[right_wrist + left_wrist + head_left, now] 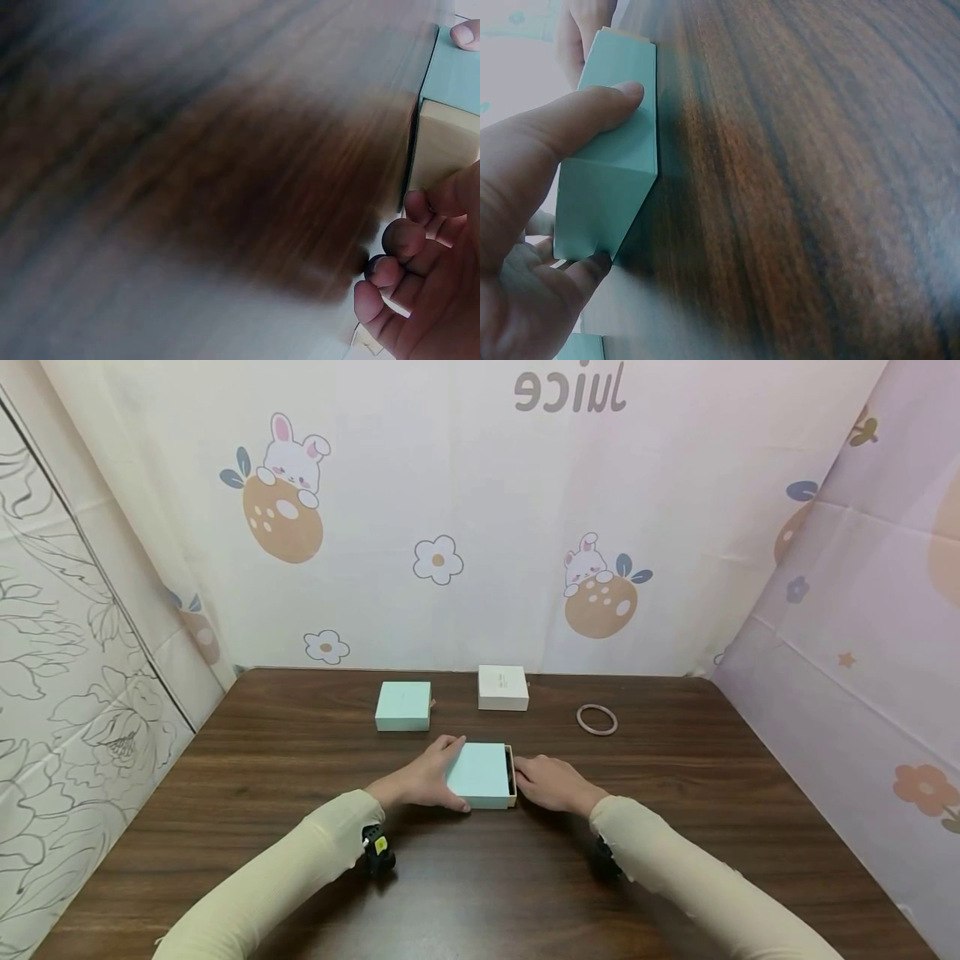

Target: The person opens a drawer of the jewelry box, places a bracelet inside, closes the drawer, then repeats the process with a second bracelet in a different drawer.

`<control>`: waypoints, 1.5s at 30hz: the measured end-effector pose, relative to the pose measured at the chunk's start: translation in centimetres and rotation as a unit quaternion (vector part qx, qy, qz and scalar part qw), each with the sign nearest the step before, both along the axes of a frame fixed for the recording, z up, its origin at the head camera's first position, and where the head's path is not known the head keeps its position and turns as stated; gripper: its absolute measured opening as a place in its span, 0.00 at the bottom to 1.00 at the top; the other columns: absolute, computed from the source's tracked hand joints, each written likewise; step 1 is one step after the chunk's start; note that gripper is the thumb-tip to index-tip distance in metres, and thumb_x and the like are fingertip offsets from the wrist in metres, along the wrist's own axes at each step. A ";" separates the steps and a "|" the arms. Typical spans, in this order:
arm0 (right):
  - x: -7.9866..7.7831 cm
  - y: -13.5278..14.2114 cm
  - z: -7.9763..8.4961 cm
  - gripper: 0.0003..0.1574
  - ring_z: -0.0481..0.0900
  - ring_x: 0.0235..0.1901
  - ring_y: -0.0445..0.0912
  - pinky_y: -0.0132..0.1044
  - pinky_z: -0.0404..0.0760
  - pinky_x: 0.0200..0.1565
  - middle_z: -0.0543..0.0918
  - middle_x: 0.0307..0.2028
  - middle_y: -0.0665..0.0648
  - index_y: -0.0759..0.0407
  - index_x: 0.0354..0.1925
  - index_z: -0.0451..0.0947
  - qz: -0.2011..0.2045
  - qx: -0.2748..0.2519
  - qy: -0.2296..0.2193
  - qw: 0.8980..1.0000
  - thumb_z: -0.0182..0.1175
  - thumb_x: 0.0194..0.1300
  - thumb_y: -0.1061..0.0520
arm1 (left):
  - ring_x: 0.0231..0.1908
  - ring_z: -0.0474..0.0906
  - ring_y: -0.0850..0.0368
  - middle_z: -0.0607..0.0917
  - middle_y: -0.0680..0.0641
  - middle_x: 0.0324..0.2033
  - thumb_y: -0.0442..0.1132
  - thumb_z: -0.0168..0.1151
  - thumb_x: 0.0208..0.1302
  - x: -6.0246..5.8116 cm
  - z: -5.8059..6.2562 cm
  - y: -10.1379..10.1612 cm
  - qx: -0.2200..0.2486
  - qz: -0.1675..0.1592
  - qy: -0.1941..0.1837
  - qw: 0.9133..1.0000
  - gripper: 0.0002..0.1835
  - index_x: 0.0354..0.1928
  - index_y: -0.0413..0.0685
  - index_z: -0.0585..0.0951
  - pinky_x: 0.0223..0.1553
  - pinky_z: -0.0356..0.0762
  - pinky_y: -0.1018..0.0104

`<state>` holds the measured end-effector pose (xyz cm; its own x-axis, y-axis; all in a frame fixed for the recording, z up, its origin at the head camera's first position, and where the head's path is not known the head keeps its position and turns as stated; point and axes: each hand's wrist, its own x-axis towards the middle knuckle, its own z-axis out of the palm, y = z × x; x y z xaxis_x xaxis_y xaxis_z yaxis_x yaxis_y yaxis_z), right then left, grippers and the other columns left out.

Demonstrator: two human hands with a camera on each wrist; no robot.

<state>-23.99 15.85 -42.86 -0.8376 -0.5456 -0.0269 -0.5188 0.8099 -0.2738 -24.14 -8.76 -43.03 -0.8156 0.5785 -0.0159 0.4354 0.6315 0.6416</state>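
A mint green drawer box (477,770) lies flat on the table, its cream inner drawer (444,142) slid a little way out on the right. Around the left end of the box my left hand (426,777) grips it, thumb on the near side and fingers at the far side. My right hand (557,785) is at the drawer's end, with thumb and forefinger pinching there and the other fingers curled. Whatever small part lies between those fingertips is hidden. A dark gap shows inside the drawer's opening; its contents cannot be made out.
Farther back stand a second mint green box (403,706) and a white box (503,687), each with a small tab on its right side. A pinkish ring (597,720) lies to the right. The dark wooden table (480,885) meets a printed curtain (480,510) behind.
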 end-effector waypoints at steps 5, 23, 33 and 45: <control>0.0 -0.3 0.1 0.10 0.75 0.26 0.41 0.44 0.76 0.34 0.79 0.26 0.50 0.54 0.38 0.77 0.000 0.003 -0.002 1.000 0.48 0.72 0.57 | 0.58 0.62 0.47 0.60 0.37 0.63 0.48 0.78 0.42 0.1 0.0 0.0 0.003 -0.001 0.000 1.000 0.61 0.72 0.33 0.51 0.57 0.65 0.55; -0.3 -1.1 0.0 0.12 0.77 0.27 0.43 0.44 0.76 0.33 0.77 0.25 0.52 0.58 0.40 0.76 0.003 0.016 -0.018 1.000 0.47 0.74 0.56 | 0.58 0.61 0.48 0.59 0.38 0.64 0.48 0.78 0.43 0.1 0.1 0.0 0.004 0.002 -0.006 1.000 0.61 0.72 0.33 0.50 0.58 0.64 0.56; -0.3 -0.4 0.2 0.16 0.77 0.31 0.47 0.46 0.75 0.37 0.76 0.26 0.52 0.55 0.37 0.75 -0.016 -0.021 -0.060 0.998 0.41 0.76 0.54 | 0.67 0.50 0.40 0.48 0.31 0.70 0.50 0.77 0.46 0.4 -0.3 0.1 0.005 0.012 -0.002 1.000 0.62 0.72 0.30 0.46 0.62 0.59 0.49; 0.3 0.0 0.7 0.21 0.66 0.22 0.43 0.40 0.67 0.31 0.68 0.22 0.51 0.57 0.30 0.71 -0.008 -0.092 -0.120 0.988 0.37 0.77 0.52 | 0.68 0.52 0.38 0.53 0.28 0.68 0.39 0.69 0.58 3.1 -0.5 -0.5 0.054 0.056 -0.015 0.997 0.51 0.70 0.24 0.46 0.63 0.57 0.47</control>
<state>-23.70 15.83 -42.17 -0.8273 -0.5472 -0.1269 -0.4092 0.7418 -0.5313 -21.03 -9.30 -43.54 -0.8751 0.4837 0.0169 0.3462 0.6012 0.7202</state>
